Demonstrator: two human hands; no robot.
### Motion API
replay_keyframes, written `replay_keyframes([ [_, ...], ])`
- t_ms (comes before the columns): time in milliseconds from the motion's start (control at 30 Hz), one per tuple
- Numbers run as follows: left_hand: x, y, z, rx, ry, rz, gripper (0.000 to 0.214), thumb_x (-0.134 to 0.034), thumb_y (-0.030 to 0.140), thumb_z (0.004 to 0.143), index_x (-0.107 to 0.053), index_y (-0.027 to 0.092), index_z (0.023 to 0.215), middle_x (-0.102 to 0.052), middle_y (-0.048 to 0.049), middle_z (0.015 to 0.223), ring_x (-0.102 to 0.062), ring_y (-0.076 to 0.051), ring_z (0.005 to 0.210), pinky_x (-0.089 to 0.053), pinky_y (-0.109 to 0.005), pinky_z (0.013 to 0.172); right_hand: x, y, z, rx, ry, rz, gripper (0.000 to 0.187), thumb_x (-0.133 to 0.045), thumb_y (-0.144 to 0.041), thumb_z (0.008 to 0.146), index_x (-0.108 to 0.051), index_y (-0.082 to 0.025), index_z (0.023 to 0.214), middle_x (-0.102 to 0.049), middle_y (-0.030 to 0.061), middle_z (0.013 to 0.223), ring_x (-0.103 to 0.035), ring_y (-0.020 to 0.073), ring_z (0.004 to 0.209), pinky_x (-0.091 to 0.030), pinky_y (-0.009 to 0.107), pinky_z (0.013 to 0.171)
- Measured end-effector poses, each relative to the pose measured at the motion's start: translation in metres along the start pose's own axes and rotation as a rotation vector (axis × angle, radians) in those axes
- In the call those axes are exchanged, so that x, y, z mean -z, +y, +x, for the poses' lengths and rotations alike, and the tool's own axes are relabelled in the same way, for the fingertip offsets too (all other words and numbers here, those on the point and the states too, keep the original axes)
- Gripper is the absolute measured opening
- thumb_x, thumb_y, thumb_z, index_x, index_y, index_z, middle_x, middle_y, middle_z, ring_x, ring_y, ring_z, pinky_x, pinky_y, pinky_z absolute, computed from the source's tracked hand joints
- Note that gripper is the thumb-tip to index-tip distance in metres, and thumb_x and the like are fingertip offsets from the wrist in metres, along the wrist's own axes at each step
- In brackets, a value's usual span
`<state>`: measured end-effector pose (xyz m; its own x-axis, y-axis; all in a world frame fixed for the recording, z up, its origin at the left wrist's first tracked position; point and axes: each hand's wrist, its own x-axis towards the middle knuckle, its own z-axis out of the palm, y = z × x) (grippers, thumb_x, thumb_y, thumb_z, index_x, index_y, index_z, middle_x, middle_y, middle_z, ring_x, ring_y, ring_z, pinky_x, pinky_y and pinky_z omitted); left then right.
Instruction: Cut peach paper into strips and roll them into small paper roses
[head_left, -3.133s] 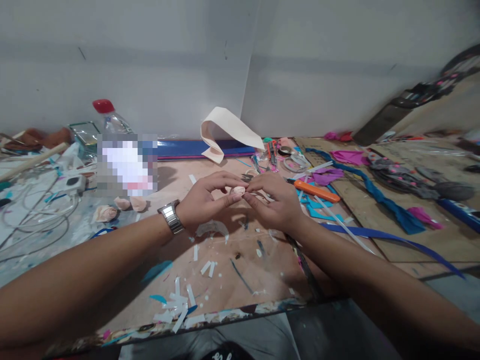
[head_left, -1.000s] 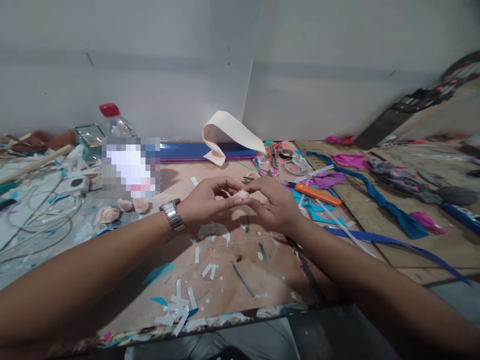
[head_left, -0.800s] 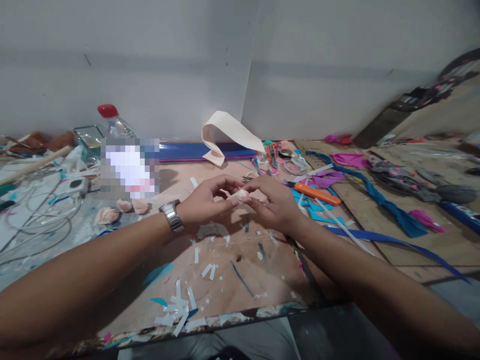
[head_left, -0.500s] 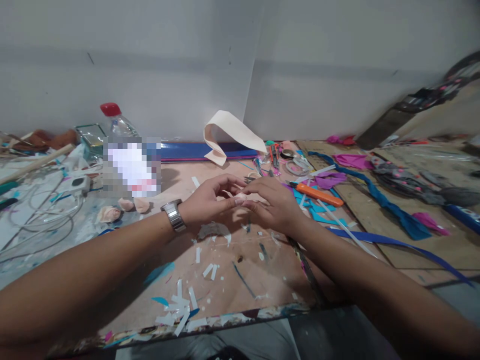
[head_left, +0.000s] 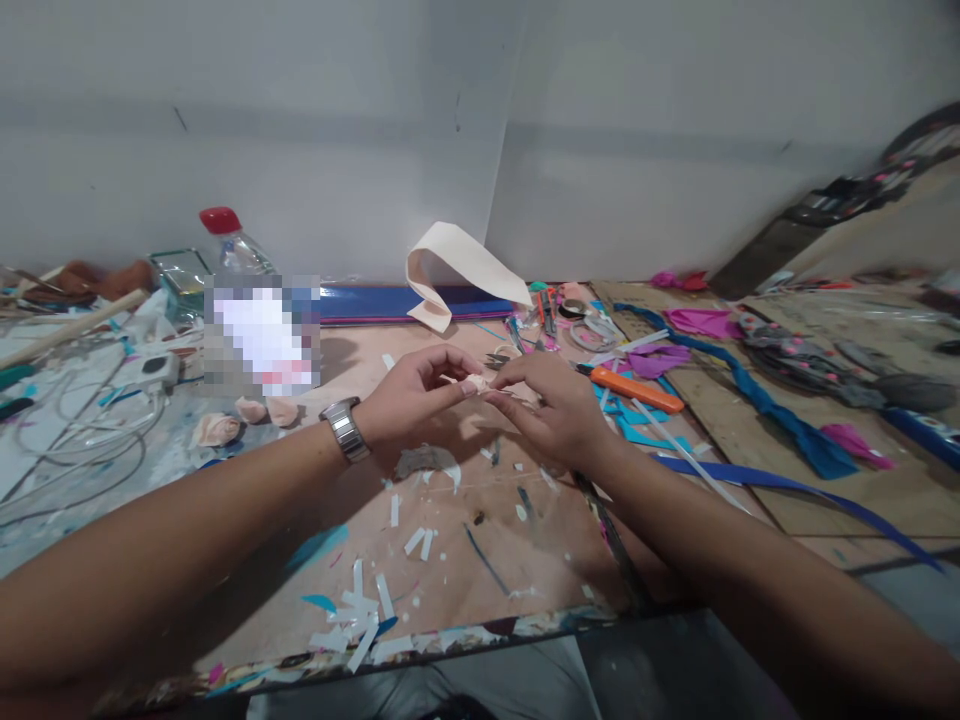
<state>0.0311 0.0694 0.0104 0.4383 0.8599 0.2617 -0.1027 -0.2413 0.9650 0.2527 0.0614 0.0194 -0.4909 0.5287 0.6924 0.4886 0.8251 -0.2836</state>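
My left hand (head_left: 409, 398), with a metal watch (head_left: 344, 429) on the wrist, and my right hand (head_left: 551, 405) meet above the middle of the worktable (head_left: 450, 560). Both pinch one small peach-coloured rolled piece (head_left: 475, 381) between thumbs and fingertips. The piece is mostly covered by my fingers. A curled peach strip (head_left: 450, 262) lies at the back by the wall. A finished peach rosebud (head_left: 214, 429) and two smaller ones (head_left: 264, 409) rest on the table to the left.
An orange cutter (head_left: 634, 389) lies just right of my right hand. Scissors and tape rolls (head_left: 570, 312) sit behind it. Blue and magenta strips (head_left: 757, 400) spread to the right. A bottle with a red cap (head_left: 225, 240), cables (head_left: 82, 440) and white paper scraps (head_left: 360, 610) fill the left and front.
Both hands stay together on the small peach piece. My fingers have shifted slightly round it, turning it a little. The view has barely moved.
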Motion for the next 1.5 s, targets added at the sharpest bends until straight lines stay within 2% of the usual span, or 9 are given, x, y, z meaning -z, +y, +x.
replay_keyframes([
  [200, -0.0015, -0.0013, -0.0027, 0.016, -0.004, 0.043, 0.028, -0.076, 0.038, 0.087, -0.07, 0.015, 0.102, -0.074, -0.009, 0.103, -0.069, -0.018, 0.09, -0.053, -0.031, 0.082, -0.0003, -0.001, 0.0009, 0.018, 0.017, 0.022, 0.01, -0.069, -0.032, 0.095, -0.067, -0.022, 0.092, -0.074, 0.0044, 0.086, -0.067, 0.0211, 0.082, -0.049, 0.036, 0.078],
  [367, 0.0015, -0.0006, -0.0032, -0.074, 0.019, 0.24, 0.03, -0.079, 0.041, 0.084, -0.075, 0.016, 0.099, -0.076, -0.0104, 0.106, -0.069, -0.02, 0.098, -0.051, -0.034, 0.09, -0.0008, -0.0006, -0.0008, 0.027, 0.035, 0.016, 0.01, -0.07, -0.03, 0.094, -0.066, -0.021, 0.092, -0.074, 0.0043, 0.087, -0.068, 0.02, 0.083, -0.049, 0.035, 0.079],
  [533, 0.0016, 0.0029, -0.0042, -0.101, 0.046, 0.305, 0.031, -0.081, 0.041, 0.082, -0.077, 0.017, 0.1, -0.077, -0.0095, 0.105, -0.07, -0.02, 0.098, -0.051, -0.033, 0.092, -0.0017, 0.0005, -0.0013, 0.007, 0.023, 0.001, 0.013, -0.069, -0.033, 0.095, -0.067, -0.021, 0.091, -0.074, 0.004, 0.087, -0.068, 0.0193, 0.083, -0.049, 0.033, 0.078],
  [667, 0.0005, 0.0047, -0.0047, -0.095, 0.047, 0.293, 0.026, -0.077, 0.038, 0.085, -0.076, 0.016, 0.099, -0.077, -0.0093, 0.105, -0.07, -0.02, 0.098, -0.053, -0.032, 0.092, -0.0018, 0.001, 0.0003, -0.003, 0.014, -0.002, 0.016, -0.072, -0.037, 0.094, -0.068, -0.022, 0.09, -0.075, 0.0038, 0.085, -0.069, 0.0197, 0.081, -0.05, 0.034, 0.077],
  [833, 0.0014, 0.0052, -0.004, -0.088, 0.062, 0.299, 0.028, -0.075, 0.038, 0.086, -0.075, 0.015, 0.102, -0.077, -0.0099, 0.106, -0.071, -0.021, 0.099, -0.054, -0.033, 0.092, -0.002, 0.0023, 0.0009, 0.04, 0.013, 0.003, 0.011, -0.07, -0.031, 0.095, -0.069, -0.021, 0.092, -0.077, 0.0045, 0.087, -0.07, 0.0197, 0.082, -0.05, 0.034, 0.078],
  [1033, 0.0009, 0.0046, -0.0034, -0.113, -0.029, 0.278, 0.027, -0.069, 0.039, 0.092, -0.076, 0.017, 0.107, -0.078, -0.0091, 0.11, -0.071, -0.021, 0.102, -0.053, -0.033, 0.095, -0.0022, 0.0027, -0.0004, 0.033, 0.014, -0.003, 0.012, -0.069, -0.031, 0.095, -0.069, -0.021, 0.091, -0.076, 0.0047, 0.084, -0.069, 0.0201, 0.081, -0.05, 0.034, 0.077],
  [1267, 0.003, 0.0011, -0.0019, -0.154, -0.067, 0.269, 0.028, -0.068, 0.037, 0.093, -0.076, 0.018, 0.112, -0.075, -0.0112, 0.119, -0.069, -0.023, 0.112, -0.053, -0.035, 0.095, -0.0032, 0.0027, -0.0008, 0.019, 0.015, 0.015, 0.012, -0.07, -0.032, 0.095, -0.068, -0.021, 0.091, -0.075, 0.0042, 0.085, -0.069, 0.0197, 0.083, -0.049, 0.034, 0.079],
  [1367, 0.0023, 0.0009, -0.0018, -0.138, -0.068, 0.252, 0.028, -0.067, 0.037, 0.094, -0.075, 0.018, 0.113, -0.076, -0.0108, 0.118, -0.07, -0.022, 0.11, -0.053, -0.034, 0.094, -0.0039, 0.0031, -0.0009, 0.004, 0.017, 0.003, 0.014, -0.069, -0.034, 0.095, -0.068, -0.021, 0.09, -0.074, 0.004, 0.084, -0.068, 0.0196, 0.081, -0.049, 0.033, 0.077],
  [1500, 0.0014, 0.0012, -0.0021, -0.134, -0.028, 0.278, 0.022, -0.069, 0.033, 0.092, -0.073, 0.016, 0.105, -0.076, -0.0096, 0.111, -0.07, -0.019, 0.101, -0.053, -0.031, 0.088, -0.004, 0.0035, -0.0005, -0.005, 0.008, -0.012, 0.017, -0.069, -0.036, 0.095, -0.067, -0.021, 0.089, -0.073, 0.004, 0.084, -0.067, 0.0194, 0.08, -0.049, 0.033, 0.076],
])
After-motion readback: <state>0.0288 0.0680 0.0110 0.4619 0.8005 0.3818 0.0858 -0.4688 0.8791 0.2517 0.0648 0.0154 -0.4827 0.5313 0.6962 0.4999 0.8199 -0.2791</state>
